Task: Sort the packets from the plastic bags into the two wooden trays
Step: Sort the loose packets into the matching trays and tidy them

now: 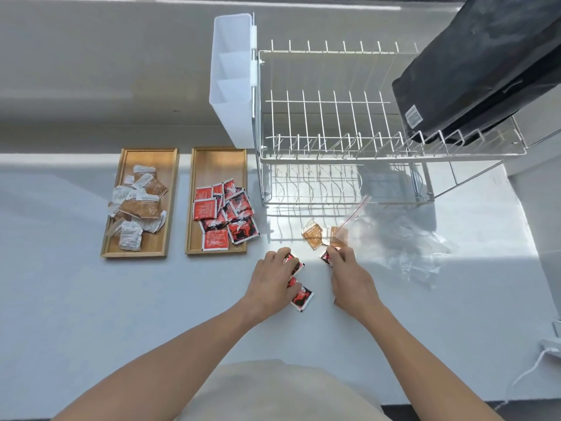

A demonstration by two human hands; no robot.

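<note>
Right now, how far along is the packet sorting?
Mostly done: the left tray holds brown packets, the right tray red ones. In hand: left hand and right hand each on a red packet. Left: another red packet and the loose brown packets by the plastic bags.

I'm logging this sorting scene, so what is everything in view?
wooden trays: two, light wood, left on counter
brown packets: pile, left tray
red packets: pile, right tray
loose brown packets: about three, by bag mouth
loose red packets: three or so, at the hands
plastic bags: clear, right
dish rack: one, white wire
cutlery holder: white, on rack's side
black bag: on rack
left hand: on red packets
right hand: pinching red packet
</note>
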